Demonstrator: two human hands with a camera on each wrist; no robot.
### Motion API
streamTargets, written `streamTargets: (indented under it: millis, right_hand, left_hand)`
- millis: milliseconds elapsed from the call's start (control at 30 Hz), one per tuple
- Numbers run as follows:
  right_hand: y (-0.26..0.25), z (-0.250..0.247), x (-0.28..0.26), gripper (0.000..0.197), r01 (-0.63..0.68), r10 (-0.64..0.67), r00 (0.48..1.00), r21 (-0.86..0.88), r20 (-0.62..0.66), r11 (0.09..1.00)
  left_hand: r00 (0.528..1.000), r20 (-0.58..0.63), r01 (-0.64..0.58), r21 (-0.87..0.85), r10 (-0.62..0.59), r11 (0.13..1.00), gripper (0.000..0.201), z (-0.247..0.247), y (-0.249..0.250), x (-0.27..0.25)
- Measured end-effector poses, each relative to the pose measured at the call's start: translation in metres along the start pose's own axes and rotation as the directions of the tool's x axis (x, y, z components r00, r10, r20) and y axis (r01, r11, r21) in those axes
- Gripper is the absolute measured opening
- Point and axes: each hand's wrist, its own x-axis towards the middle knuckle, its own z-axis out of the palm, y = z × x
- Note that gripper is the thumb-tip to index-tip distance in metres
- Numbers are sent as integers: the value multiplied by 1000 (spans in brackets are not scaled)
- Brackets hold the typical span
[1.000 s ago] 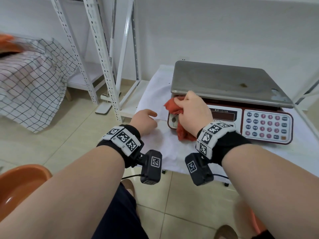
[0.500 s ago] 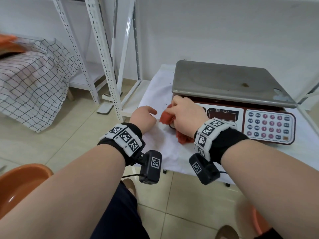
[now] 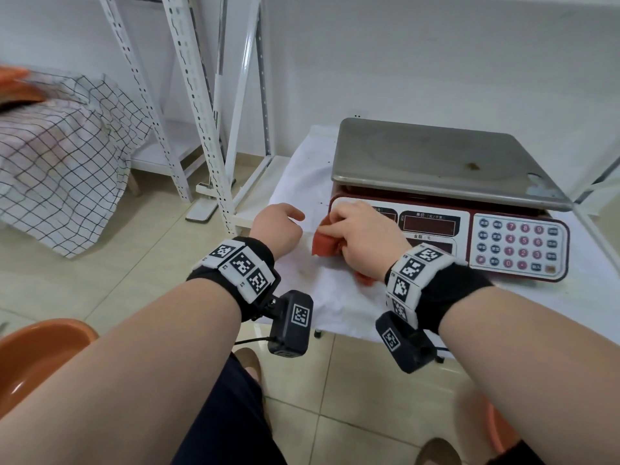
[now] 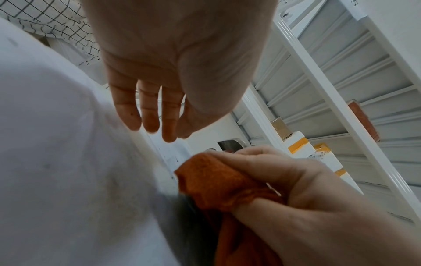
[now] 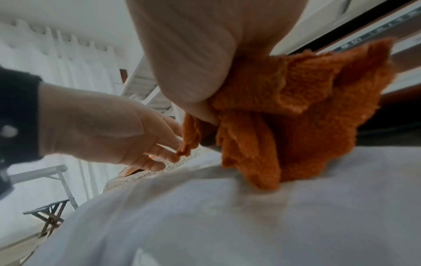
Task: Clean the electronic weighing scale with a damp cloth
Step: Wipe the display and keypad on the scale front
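The weighing scale (image 3: 436,209) stands on a white-covered table: a steel pan (image 3: 436,159) with a brown spot, over a red front panel with displays and a keypad (image 3: 518,245). My right hand (image 3: 364,239) grips a bunched orange cloth (image 3: 327,245) (image 5: 296,111) (image 4: 218,181) and presses it against the panel's left end. My left hand (image 3: 278,226) (image 4: 157,115) hovers just left of the cloth over the white sheet, fingers relaxed and holding nothing.
A white sheet (image 3: 335,293) covers the low table. White metal shelving uprights (image 3: 198,105) stand left of it, with a checked cloth (image 3: 60,162) further left. An orange basin (image 3: 37,360) sits on the tiled floor at lower left.
My right hand has slid the cloth down and left along the front panel, from under the pan's edge to the panel's left end. The left hand has stayed beside it.
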Motion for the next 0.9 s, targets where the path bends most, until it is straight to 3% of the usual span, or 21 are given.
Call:
streamTargets:
  millis: [133,300,533,733,833,900]
  right_hand:
    - [6,-11,3,47,7,-10,998,40,65,999]
    - [4,-9,5,36,-48,49,998,47,-31,998]
    - [13,-8,-7,48,41,-39,991,-7,128,999]
    - [11,-7,-10,45,-56,58,998,93,-21,994]
    - [12,-8,-15,46,-45,37,994,77,101,996]
    - [15,-16,-17,46,-76,56,993,209,103,975]
  left_hand:
    - [1000,6,-12,8,12,1000,35,1,3,-1]
    - [1000,7,-21,10,21,1000,35,0,4,-2]
    - [999,13,-39,31,39,999,36,-1,6,-5]
    - [996,10,-89,35,89,995,35,-3,13,-11]
    - [993,17,-119,-9,119,993,33,-5,17,-13]
    - [988,63,-134,-96,141,986,36,-8,23,-15]
